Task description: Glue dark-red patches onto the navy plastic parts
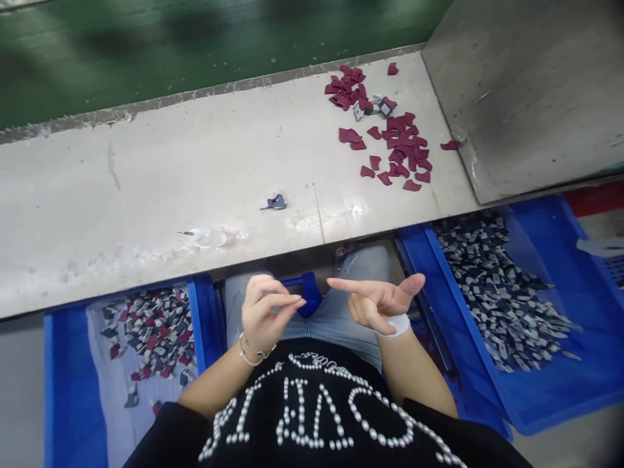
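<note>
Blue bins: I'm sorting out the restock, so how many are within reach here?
2. One blue bin sits under the bench at the left, holding mixed pieces; another blue bin sits at the right, holding grey pieces. Others may lie outside the frame.

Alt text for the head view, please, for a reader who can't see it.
Seated at a grey worktable, a person holds both hands over their lap, left hand and right hand empty. Dark red pieces lie scattered on the table; blue bins of small pieces sit either side.
</note>
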Demonstrator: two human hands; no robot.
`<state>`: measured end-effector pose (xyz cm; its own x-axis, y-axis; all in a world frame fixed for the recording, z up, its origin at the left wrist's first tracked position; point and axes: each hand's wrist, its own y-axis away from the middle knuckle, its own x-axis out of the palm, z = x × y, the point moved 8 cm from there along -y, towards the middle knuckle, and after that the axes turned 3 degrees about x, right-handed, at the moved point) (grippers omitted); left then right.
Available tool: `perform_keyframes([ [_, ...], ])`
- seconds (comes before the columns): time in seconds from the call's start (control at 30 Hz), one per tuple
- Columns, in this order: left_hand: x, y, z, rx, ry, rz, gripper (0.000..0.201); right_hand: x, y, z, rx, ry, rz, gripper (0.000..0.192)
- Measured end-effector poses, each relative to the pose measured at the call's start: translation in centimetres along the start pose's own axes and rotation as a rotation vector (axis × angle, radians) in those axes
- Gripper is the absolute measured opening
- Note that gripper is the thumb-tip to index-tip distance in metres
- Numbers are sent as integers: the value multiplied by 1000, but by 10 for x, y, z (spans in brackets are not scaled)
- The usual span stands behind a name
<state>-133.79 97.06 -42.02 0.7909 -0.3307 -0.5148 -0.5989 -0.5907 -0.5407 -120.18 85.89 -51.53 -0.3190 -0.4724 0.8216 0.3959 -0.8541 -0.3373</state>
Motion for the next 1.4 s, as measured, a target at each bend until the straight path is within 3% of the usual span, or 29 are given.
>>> perform_keyframes([
  [0.07,11,-8,-10,-42,137,17,22,15,-9,3,-39,-19,96,130],
  [0.13,18,-13,-15,-68,239,35,34,18,-14,3,-55,1,86,120],
  [0.2,21,-14,-18,-53,294,51,35,14,-15,4,-75,43,0,89],
  [0.27,19,-11,-17,-36,286,60,31,7,-13,10,-110,95,-113,45],
  [0.3,17,-8,-14,-42,257,56,29,4,-12,14,-123,117,-169,36],
  [0.4,-1,6,8,-102,105,-20,26,-1,-8,27,-116,195,-340,50],
  [0.47,-23,16,26,-138,-9,-141,23,0,-7,34,-67,251,-427,50],
  [0.57,-61,26,55,-178,-171,-392,23,4,-11,38,54,345,-516,33],
  [0.63,-81,28,76,-258,-293,-509,39,4,-16,39,124,401,-549,22],
  [0.7,-89,21,98,-365,-374,-508,59,3,-24,40,156,443,-572,22],
  [0.8,-83,3,127,-458,-349,-383,83,1,-39,46,129,484,-592,40],
  [0.87,-76,-8,140,-485,-286,-312,79,4,-49,49,129,505,-586,50],
  [0.93,-70,-15,144,-502,-246,-281,60,13,-58,45,188,477,-496,72],
  [1.03,-66,-21,133,-470,-209,-257,41,38,-71,40,193,359,-240,92],
  [1.1,-62,-22,118,-429,-193,-223,40,52,-75,44,116,307,-107,90],
  [1.2,-54,-21,89,-369,-143,-148,40,64,-76,49,56,288,-8,85],
  [1.3,-43,-19,62,-355,21,-87,38,67,-76,52,85,334,-37,79],
  [1.4,-30,-16,40,-409,258,-62,35,55,-77,51,203,575,-308,56],
])
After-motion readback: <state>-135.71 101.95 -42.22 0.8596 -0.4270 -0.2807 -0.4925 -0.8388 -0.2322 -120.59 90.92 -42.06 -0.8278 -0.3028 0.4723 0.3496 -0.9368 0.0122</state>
